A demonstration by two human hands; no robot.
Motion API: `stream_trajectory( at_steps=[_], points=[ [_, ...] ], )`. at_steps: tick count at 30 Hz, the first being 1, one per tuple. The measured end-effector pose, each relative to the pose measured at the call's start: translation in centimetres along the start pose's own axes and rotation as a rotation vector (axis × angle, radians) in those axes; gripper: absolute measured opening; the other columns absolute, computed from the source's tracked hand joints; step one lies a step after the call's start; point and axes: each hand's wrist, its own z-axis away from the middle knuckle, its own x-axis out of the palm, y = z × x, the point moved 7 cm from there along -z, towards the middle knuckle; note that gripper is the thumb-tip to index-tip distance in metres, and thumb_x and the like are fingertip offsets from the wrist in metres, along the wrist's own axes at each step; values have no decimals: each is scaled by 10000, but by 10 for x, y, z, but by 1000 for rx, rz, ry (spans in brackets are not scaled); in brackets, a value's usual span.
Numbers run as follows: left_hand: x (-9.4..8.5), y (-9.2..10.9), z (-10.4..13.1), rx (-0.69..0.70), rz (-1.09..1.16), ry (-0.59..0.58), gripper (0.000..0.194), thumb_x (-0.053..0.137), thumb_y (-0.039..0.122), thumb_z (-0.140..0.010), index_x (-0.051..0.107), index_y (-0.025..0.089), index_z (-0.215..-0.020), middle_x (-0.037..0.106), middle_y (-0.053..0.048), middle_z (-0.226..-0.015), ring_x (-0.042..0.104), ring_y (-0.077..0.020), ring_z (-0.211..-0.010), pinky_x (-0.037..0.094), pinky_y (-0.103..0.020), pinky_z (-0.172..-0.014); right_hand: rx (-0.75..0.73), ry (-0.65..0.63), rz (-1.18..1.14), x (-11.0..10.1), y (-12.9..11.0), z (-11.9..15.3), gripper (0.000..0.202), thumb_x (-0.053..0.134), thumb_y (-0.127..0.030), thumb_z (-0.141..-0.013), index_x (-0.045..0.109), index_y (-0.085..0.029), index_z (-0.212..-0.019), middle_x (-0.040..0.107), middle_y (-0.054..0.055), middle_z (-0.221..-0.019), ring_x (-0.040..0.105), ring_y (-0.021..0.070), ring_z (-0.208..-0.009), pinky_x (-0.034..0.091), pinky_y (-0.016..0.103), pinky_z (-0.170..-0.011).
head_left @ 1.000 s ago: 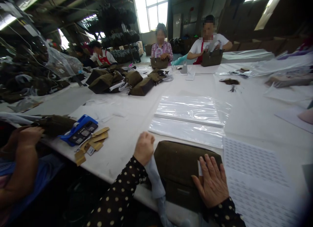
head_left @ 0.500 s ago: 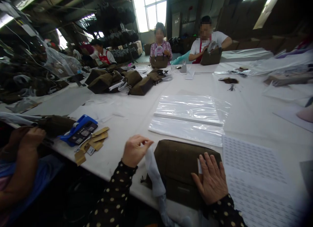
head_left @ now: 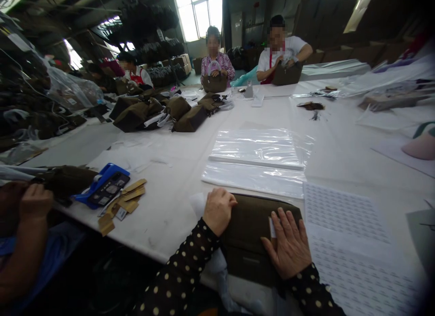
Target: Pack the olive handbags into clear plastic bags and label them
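Observation:
A dark olive bag [head_left: 249, 234] lies flat at the near edge of the white table. My right hand [head_left: 288, 243] rests palm down on its right part, fingers spread, over a small white tag [head_left: 272, 227]. At the bag's upper left edge is my left hand [head_left: 219, 211], its fingers bent and closed; what they pinch, if anything, is too small to make out. White wrapping [head_left: 219, 266] hangs below the left wrist, and part of it shows behind that hand.
Clear plastic bags [head_left: 254, 162] lie beyond the bag, printed label sheets [head_left: 346, 216] to the right. Leftward are a phone [head_left: 110, 189] and brown tags [head_left: 132, 193]. A neighbour's hand [head_left: 36, 202] is far left. Olive bags [head_left: 190, 116] and people stand beyond.
My left hand has moved right, from beside the bag onto its upper left edge. The white wrapping near it has shifted left and down. My right hand stays on the bag.

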Motion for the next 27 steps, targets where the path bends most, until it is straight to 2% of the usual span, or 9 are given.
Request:
stream_trajectory(
  at_steps=[3,6,8,10,14,16,18,22,27],
  points=[
    [-43,-60,12,-251,-104,158,200,426,265,-868,572,181,-761,557,-59,-794,497,-223,-821,393,-381,-783,8,1,-15,-1,0,0,625,387,-440,-846,264,-120,-1368,296,139,-1403,248,308,-1286,184,543,-1028],
    [-81,-124,46,-477,-166,290,256,395,344,-862,570,163,-817,557,-102,-925,500,-253,-930,376,-427,-872,16,0,-16,-1,2,2,645,401,-451,-840,252,-130,-1379,288,136,-1408,220,324,-1295,172,552,-1026],
    [-85,-154,75,-614,-21,314,372,432,446,-829,536,134,-1004,504,-143,-1117,514,-247,-961,383,-433,-897,29,3,4,-2,4,4,648,411,-451,-838,252,-139,-1384,278,135,-1413,188,347,-1301,163,572,-1016],
    [-62,-166,100,-764,309,225,581,423,534,-811,393,121,-1219,450,-174,-1220,557,-215,-910,435,-412,-844,60,-1,25,-3,8,6,635,400,-430,-849,236,-145,-1392,255,136,-1423,159,367,-1304,165,587,-1004],
    [6,-132,118,-890,994,-8,755,487,547,-780,197,133,-1341,536,-164,-1132,598,-161,-815,491,-325,-727,102,3,27,-3,15,9,582,325,-346,-881,169,-171,-1413,205,119,-1444,136,366,-1311,204,586,-991],
    [16,-111,113,-847,1154,36,814,624,455,-713,202,139,-1334,575,-122,-1043,599,-150,-806,489,-297,-730,98,1,18,-2,16,9,578,319,-329,-882,154,-182,-1416,195,108,-1449,139,366,-1311,225,583,-986],
    [12,-97,104,-775,1207,128,838,688,356,-667,209,160,-1326,587,-72,-963,598,-141,-788,491,-290,-730,84,8,-5,-1,17,9,584,333,-330,-879,155,-184,-1416,178,100,-1455,134,367,-1312,239,576,-991],
    [-3,-63,84,-540,1084,134,756,665,242,-692,248,211,-1321,589,-33,-926,595,-132,-769,496,-299,-745,56,48,-106,-3,18,9,580,358,-335,-879,172,-195,-1411,164,87,-1460,121,352,-1320,245,558,-1016],
    [-12,-20,60,-232,559,173,501,649,244,-731,460,211,-1194,574,-74,-1079,540,-201,-973,442,-383,-887,64,131,-204,-12,23,10,517,469,-375,-844,352,-248,-1331,180,75,-1455,207,346,-1299,281,543,-1007]
  ],
)
